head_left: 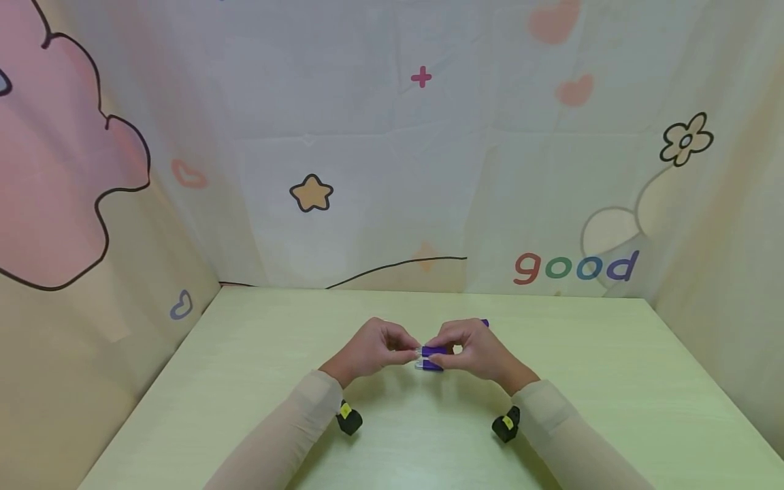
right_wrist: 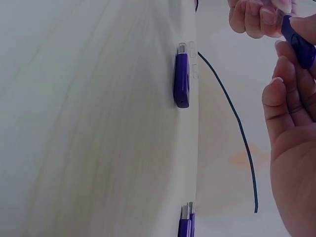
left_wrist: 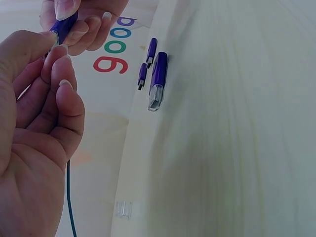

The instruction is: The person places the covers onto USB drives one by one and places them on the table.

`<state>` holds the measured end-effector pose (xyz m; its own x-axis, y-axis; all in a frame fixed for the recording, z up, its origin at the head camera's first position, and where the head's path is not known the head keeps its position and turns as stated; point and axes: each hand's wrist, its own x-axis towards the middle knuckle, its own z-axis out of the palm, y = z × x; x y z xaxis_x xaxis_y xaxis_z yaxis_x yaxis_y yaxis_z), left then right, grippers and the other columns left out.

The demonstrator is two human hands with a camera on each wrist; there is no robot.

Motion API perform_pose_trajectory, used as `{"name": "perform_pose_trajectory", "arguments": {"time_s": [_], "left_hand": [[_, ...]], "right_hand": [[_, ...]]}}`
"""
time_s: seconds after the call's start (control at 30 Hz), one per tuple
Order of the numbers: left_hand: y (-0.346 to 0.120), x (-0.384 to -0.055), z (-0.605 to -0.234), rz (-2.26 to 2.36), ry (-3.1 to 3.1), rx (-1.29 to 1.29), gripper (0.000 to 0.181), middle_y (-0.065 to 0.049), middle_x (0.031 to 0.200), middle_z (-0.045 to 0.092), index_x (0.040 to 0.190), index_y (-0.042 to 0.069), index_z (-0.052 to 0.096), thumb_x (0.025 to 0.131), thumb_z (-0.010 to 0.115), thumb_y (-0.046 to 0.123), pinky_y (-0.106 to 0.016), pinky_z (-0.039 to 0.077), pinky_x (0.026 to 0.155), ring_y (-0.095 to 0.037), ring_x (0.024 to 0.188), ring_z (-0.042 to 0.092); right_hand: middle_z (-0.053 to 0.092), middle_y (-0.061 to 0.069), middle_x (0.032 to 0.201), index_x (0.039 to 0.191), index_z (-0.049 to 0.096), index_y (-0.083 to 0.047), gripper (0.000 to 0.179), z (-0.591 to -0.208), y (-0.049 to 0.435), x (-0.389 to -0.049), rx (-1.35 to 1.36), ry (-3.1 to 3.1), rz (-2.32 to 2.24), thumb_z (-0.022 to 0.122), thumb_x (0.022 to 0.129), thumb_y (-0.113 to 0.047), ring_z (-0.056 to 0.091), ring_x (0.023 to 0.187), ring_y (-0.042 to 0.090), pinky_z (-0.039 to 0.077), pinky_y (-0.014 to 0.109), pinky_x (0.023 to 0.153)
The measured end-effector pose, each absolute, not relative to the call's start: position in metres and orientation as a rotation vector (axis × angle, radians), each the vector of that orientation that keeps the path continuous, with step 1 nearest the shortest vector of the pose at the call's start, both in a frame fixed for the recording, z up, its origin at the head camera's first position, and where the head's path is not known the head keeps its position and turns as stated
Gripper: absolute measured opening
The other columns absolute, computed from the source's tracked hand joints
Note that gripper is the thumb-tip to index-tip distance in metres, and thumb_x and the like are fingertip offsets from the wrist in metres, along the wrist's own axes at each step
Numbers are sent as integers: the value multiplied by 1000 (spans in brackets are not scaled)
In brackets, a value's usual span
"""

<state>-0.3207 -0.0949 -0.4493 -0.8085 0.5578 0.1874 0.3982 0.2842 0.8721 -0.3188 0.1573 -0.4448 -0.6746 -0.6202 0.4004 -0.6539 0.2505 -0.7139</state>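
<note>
One purple USB stick (head_left: 434,351) is held over the desk (head_left: 184,381) between two hands, its clear end (head_left: 419,352) turned leftward. The right hand (head_left: 474,348), to the right of the held stick, pinches the purple body between thumb and fingers; the left hand (head_left: 372,350), on the opposite side, has its thumb and fingertips pinched on the clear end. Fingers cover the join, so how far that end sits on the body cannot be told. On the desk, just to the near side of the held stick, lies a second stick (left_wrist: 158,71), also purple, with a clear end pointing left. Two further sticks (left_wrist: 152,48) lie close together beyond the held stick and to its right. Small clear pieces (right_wrist: 192,49) rest beyond the held stick and to its left. Nearer the person than the held stick, a black device (head_left: 506,425) shows beside each pale sleeve (head_left: 288,422). Behind the held stick hangs a pale cloth (head_left: 380,204), the printed word "good" (head_left: 557,267) to the right and a star (head_left: 312,193) to the left.
</note>
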Motion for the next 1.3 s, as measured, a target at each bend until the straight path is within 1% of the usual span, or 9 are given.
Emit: {"name": "perform_pose_trajectory", "arguments": {"time_s": [0.2,0.47,0.7,0.87,1.03,1.2,1.3], "left_hand": [[-96,-320,-448,1502,2443,914,9,3,96,80,99,17,82,91,79,19,-27,58,78,-8,86,69],[-98,-320,-445,1473,2460,950,11,-1,98,80,100,14,82,92,78,19,-26,57,79,-8,87,68],[-96,-324,-446,1433,2494,956,10,1,98,80,100,15,81,93,77,21,-24,57,80,-8,87,69],[-95,-329,-448,1365,2526,959,11,3,98,79,102,16,81,94,76,22,-25,58,80,-8,87,68],[-93,-335,-449,1233,2570,972,11,7,95,78,103,17,80,94,76,21,-22,58,78,-5,83,68],[-89,-339,-448,1142,2601,1011,11,4,93,78,103,13,79,93,77,16,-21,58,78,-4,80,69],[-85,-343,-449,1062,2653,1005,12,5,92,78,103,12,79,93,77,17,-18,57,78,-2,79,67]], "right_hand": [[75,-2,85,104,82,-10,17,-442,157,-319,1246,-2481,1389,81,87,-11,60,73,8,51,26,63],[74,-4,86,105,82,-12,17,-443,155,-320,1237,-2491,1384,81,88,-13,61,74,9,53,29,65],[74,-5,86,105,82,-13,16,-440,155,-321,1242,-2499,1358,80,89,-13,61,74,10,53,30,65],[73,-7,86,107,82,-15,18,-442,156,-325,1219,-2561,1308,80,90,-18,61,75,9,53,32,65],[74,-7,88,107,81,-15,19,-446,157,-329,1187,-2619,1263,81,90,-21,62,75,8,55,30,65],[78,-4,92,105,81,-13,19,-449,157,-333,1130,-2652,1230,82,89,-23,64,76,6,56,24,67],[78,-3,93,103,81,-13,20,-450,157,-336,1071,-2685,1229,83,87,-25,66,77,7,57,23,69]]}}
